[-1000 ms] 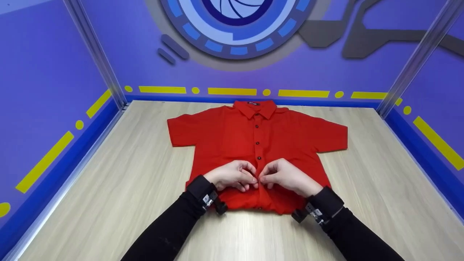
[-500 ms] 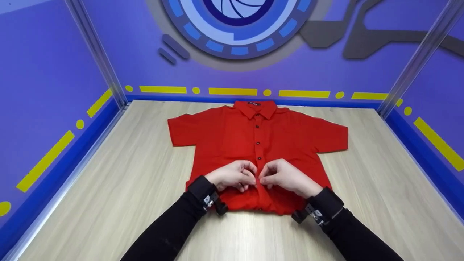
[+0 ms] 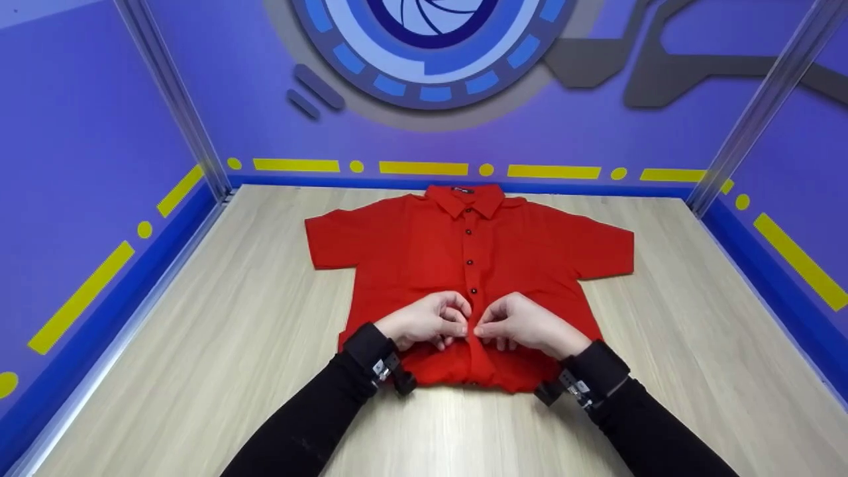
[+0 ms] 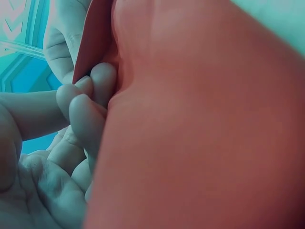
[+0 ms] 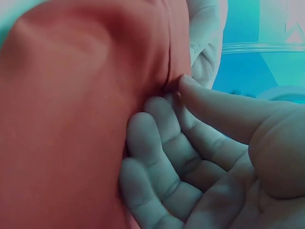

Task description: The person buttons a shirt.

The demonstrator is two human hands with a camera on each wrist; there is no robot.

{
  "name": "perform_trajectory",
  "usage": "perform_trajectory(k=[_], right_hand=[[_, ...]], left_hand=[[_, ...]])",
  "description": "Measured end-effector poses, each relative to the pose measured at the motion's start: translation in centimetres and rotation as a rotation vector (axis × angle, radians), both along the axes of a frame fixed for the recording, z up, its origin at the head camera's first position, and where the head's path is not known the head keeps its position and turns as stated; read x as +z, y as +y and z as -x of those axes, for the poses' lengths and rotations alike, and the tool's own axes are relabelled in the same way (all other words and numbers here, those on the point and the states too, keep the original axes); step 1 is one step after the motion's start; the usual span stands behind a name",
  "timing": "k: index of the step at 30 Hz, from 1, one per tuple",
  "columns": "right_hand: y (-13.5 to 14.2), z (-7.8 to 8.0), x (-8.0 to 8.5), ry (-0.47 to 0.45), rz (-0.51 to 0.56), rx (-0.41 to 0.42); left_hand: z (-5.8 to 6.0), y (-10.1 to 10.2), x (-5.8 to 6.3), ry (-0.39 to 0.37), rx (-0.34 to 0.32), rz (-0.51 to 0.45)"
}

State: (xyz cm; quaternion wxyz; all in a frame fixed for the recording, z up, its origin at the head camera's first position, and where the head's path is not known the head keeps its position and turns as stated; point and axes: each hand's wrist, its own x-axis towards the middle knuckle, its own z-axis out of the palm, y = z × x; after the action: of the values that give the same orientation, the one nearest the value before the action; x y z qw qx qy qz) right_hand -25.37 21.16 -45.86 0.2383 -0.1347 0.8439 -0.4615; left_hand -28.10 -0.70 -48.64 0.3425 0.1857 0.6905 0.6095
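Observation:
A red short-sleeved shirt (image 3: 437, 245) lies front side up, its collar (image 3: 466, 200) toward the back wall. Dark buttons run down its placket from the collar to just above the hands. My left hand (image 3: 427, 320) pinches the placket's edge between thumb and fingertips, below the lowest visible button (image 3: 473, 291). Close opposite, my right hand (image 3: 523, 324) pinches the other side of the same strip. In the right wrist view the thumb presses the folded red fabric (image 5: 71, 119) against the curled fingers. Whatever lies right between the fingertips is hidden.
The shirt's lower part is bunched near me. It lies on a light wood-grain table (image 3: 218, 331). Blue printed panels with a back wall (image 3: 265, 119) and metal corner posts enclose the table on three sides.
Both hands stay at the same spot on the placket, with only tiny shifts of the fingertips. The shirt has not moved.

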Motion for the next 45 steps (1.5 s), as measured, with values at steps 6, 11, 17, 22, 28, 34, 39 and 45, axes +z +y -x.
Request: perform_trajectory(k=[6,11,17,22,28,34,39,45], right_hand=[[-0.1,-0.3,0.1,0.000,-0.024,0.036],[-0.1,-0.2,-0.3,-0.010,-0.011,0.032],[-0.2,-0.2,-0.5,-0.022,-0.004,0.043],[-0.2,-0.3,-0.5,-0.034,-0.008,0.063],[-0.3,-0.3,-0.5,-0.037,-0.006,0.018],[-0.6,-0.5,-0.6,0.004,-0.018,-0.020],[-0.8,-0.5,-0.7,0.029,-0.034,-0.059],[-0.9,-0.6,-0.5,0.029,-0.030,-0.110]], left_hand=[[-0.2,0.1,0.1,0.037,-0.001,0.024],[-0.4,0.2,0.1,0.044,0.024,0.049],[-0.6,0.3,0.2,0.069,0.029,0.080],[-0.9,0.4,0.3,0.131,-0.002,0.109],[-0.7,0.3,0.3,0.080,-0.011,0.074],[-0.6,0.2,0.6,0.059,0.010,0.086],[-0.6,0.0,0.9,0.074,0.034,0.133],[-0.6,-0.2,1.1,0.092,0.078,0.105]])
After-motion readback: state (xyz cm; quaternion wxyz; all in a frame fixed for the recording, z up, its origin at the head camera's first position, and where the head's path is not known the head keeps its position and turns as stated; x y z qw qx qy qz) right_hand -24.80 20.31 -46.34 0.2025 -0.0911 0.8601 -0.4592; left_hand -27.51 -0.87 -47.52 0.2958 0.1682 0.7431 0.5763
